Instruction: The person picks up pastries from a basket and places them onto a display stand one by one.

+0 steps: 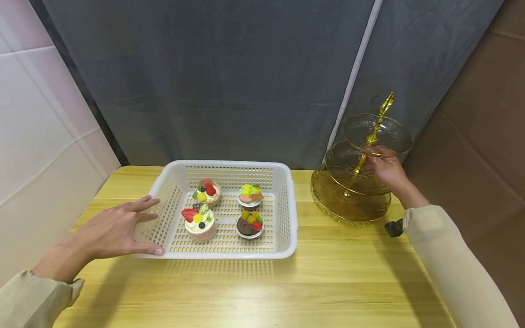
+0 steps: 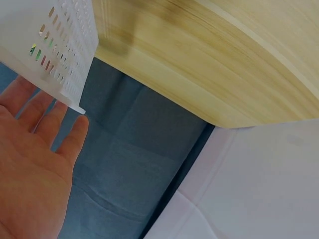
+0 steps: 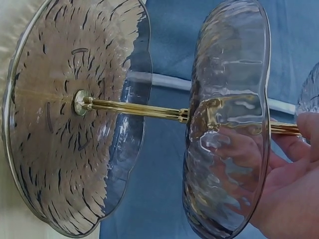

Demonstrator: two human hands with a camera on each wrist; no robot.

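My right hand (image 1: pixel 389 173) grips the gold stem of a three-tier glass cake stand (image 1: pixel 348 210) at the table's right side, between the middle and top plates. In the right wrist view, fingers (image 3: pixel 291 144) curl by the stem, partly seen through the middle plate. My left hand (image 1: pixel 107 231) rests on the left rim of a white perforated plastic basket (image 1: pixel 294 214), fingers spread and fairly straight. Inside the basket sit several cupcakes: two cream-topped ones, one of them with a strawberry (image 1: pixel 199 224), a green-and-pink-topped one (image 1: pixel 250 196) and a chocolate-topped one (image 1: pixel 249 226).
The light wooden table (image 1: pixel 246 291) bears the basket left of centre and the stand at the right. A grey curtain (image 1: pixel 213 82) hangs behind, with a white panel (image 1: pixel 45 118) at left and a brown one (image 1: pixel 488 136) at right. A small black object (image 1: pixel 394 228) is by the right sleeve.
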